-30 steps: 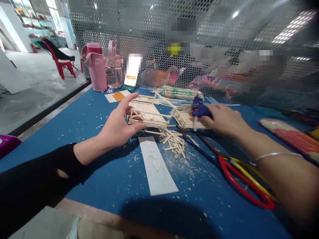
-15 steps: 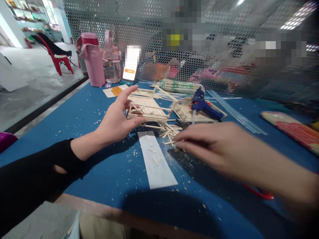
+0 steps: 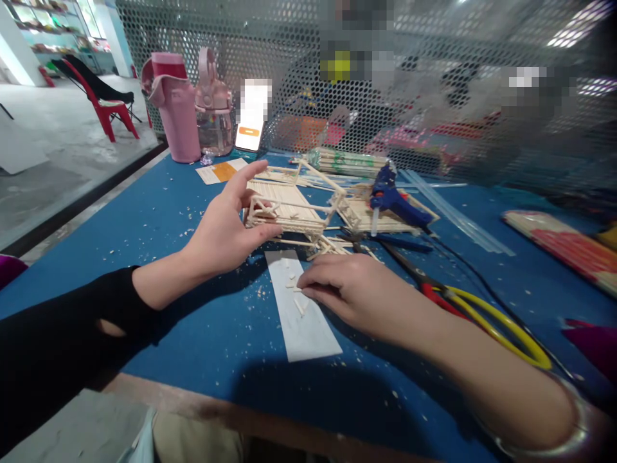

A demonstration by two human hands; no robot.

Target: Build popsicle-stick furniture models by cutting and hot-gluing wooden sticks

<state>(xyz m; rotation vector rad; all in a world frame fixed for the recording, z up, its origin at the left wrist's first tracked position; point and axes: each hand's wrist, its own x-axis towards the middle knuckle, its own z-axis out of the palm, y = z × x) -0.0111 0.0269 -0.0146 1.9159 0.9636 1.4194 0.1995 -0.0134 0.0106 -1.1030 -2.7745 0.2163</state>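
Note:
My left hand [image 3: 216, 225] grips the near left corner of a small frame model made of thin wooden sticks [image 3: 289, 202]. Its thumb lies along the front, the index finger points up, and the other fingertips are partly hidden behind the sticks. Over a white paper strip [image 3: 308, 334], my right hand [image 3: 351, 289] is closed in a pinch, with a short bit of stick [image 3: 297, 289] at its fingertips. A few more stick bits [image 3: 299, 307] lie on the paper. Loose cut sticks [image 3: 332, 245] are heaped between the model and my right hand.
A blue glue gun [image 3: 395, 202] rests on a flat stick panel [image 3: 361, 215]. Yellow-and-red scissors [image 3: 491, 321] and blue-handled pliers [image 3: 405, 243] lie to the right. Clear glue sticks [image 3: 457, 212], a phone [image 3: 250, 122], a pink flask [image 3: 178, 116] and a bottle [image 3: 214, 122] stand or lie farther back.
My right hand has moved left from the heap of cut sticks to above the paper strip, uncovering the scissors and pliers. My left hand keeps its hold on the model.

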